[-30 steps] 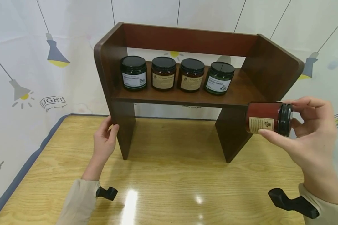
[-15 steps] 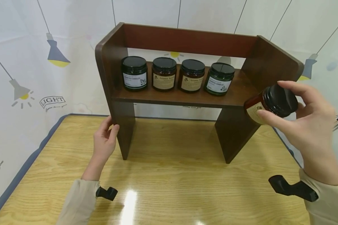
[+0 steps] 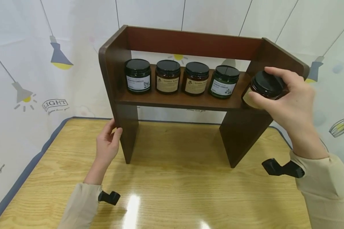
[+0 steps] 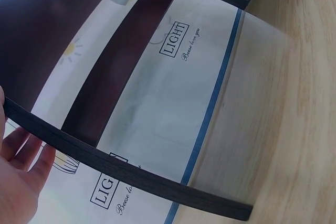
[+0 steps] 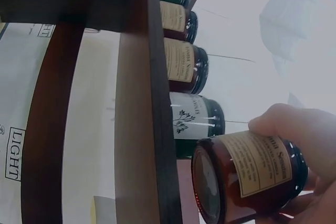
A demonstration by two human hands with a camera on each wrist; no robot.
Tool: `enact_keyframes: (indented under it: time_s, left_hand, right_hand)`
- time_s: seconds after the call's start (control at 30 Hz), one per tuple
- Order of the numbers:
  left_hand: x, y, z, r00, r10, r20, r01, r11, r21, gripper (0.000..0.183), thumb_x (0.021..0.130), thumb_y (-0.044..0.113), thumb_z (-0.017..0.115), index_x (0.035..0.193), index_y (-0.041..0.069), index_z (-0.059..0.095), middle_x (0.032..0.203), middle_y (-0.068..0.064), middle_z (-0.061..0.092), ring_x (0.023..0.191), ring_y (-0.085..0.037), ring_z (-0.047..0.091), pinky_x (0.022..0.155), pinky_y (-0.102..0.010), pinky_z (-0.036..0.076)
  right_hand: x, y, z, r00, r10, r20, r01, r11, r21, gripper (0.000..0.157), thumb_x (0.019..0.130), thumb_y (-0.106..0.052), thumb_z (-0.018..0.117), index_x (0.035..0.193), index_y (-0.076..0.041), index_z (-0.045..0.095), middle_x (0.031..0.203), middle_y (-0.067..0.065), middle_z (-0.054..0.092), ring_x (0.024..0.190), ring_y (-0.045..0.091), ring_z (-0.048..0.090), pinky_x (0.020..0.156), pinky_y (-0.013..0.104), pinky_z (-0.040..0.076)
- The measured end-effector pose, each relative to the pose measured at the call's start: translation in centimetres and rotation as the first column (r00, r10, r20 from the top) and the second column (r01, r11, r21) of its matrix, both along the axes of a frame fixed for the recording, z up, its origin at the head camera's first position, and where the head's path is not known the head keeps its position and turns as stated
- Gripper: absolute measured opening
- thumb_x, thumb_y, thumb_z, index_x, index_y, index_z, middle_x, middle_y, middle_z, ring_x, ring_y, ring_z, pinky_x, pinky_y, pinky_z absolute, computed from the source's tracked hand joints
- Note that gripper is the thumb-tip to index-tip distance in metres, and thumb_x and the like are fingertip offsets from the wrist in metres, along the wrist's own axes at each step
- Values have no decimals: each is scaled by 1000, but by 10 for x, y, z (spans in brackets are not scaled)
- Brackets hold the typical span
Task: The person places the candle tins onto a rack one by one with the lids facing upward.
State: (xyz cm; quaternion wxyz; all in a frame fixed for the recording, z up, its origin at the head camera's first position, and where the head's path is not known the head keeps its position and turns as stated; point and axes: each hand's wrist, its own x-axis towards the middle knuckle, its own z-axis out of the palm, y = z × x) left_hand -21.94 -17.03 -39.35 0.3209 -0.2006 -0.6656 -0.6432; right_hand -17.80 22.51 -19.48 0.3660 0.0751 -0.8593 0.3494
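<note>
My right hand (image 3: 292, 98) holds an amber candle jar (image 5: 247, 177) with a black lid and beige label, thumb on one side and fingers round the other. The jar is tilted at the right end of the dark wooden shelf (image 3: 172, 101), its base close to the front edge. Along that shelf board stand a green jar (image 3: 138, 76), an amber jar (image 3: 167, 76), a second amber jar (image 3: 195, 79) and another green jar (image 3: 224, 82). Low on the left, my left hand (image 3: 107, 144) grips the shelf's side panel (image 4: 126, 169) between thumb and fingers.
The shelf stands on a light wood-grain table (image 3: 172, 190) near its back edge. Behind it hangs a white backdrop (image 3: 83, 57) printed with lamps. Tall side panels, such as the right one (image 3: 283, 60), bound the shelf board.
My right hand has moved left and up towards the shelf with the amber candle jar, turning it from lying sideways to lid-up and tilted. The left hand stays at the side panel.
</note>
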Motion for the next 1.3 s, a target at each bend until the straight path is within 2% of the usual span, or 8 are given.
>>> enact_keyframes:
  time_s: [0.1,0.23,0.4,0.47,0.7,0.87,1.2,1.3]
  left_hand:
    - [0,0,1,1000,0,3,0,1000,-10,31,89,-14,49,120,-18,51,110,9,60,102,-6,55,82,-14,47]
    - [3,3,6,1000,7,9,-7,1000,-15,31,88,-18,48,119,-20,49,110,-2,61,101,-4,55,82,-13,47]
    - [8,6,13,1000,13,15,-13,1000,-12,32,85,-23,47,117,-23,48,109,0,59,100,-1,54,82,-12,47]
    - [5,5,9,1000,10,19,-10,1000,-6,32,85,-22,48,117,-22,48,109,6,59,100,-2,54,82,-13,47]
    - [-1,2,1,1000,-9,8,9,1000,6,32,87,-17,50,119,-19,50,111,0,60,102,-6,55,82,-14,47]
    - [0,2,1,1000,-22,6,22,1000,15,32,88,-15,50,119,-19,50,110,4,60,102,-6,55,82,-14,47]
    - [1,1,2,1000,-6,23,6,1000,14,31,89,-14,49,120,-18,51,109,6,61,101,-7,55,82,-15,47]
    - [4,2,2,999,12,44,-12,1000,4,31,89,-13,50,120,-17,52,111,-1,62,102,-6,55,83,-16,48]
  right_hand:
    - [-6,1,1,999,-20,32,18,999,49,55,68,-14,80,121,-15,64,108,-1,58,89,0,44,71,15,33]
    - [-14,1,3,997,-40,68,33,993,111,55,71,-16,77,124,-13,62,117,14,58,98,13,45,76,17,32]
    - [-19,3,5,990,-48,130,26,986,166,54,75,-20,75,127,-11,60,123,15,55,110,29,48,80,20,33]
    - [-21,4,5,986,-50,160,22,985,174,54,77,-21,74,128,-11,59,125,14,54,113,30,48,81,21,35]
    - [-30,9,5,980,-28,198,-10,982,187,53,79,-21,71,129,-9,57,129,17,51,117,36,44,90,44,36]
    - [-35,13,5,975,-4,223,-41,980,194,52,82,-21,68,131,-9,55,132,18,49,117,37,43,89,44,36]
    - [-38,14,2,971,34,235,-82,976,201,53,84,-15,63,135,-7,51,139,15,43,124,37,40,98,53,35]
    - [-35,12,-2,983,38,179,-75,975,207,55,82,-13,66,134,-4,50,141,15,41,129,36,37,103,53,31]
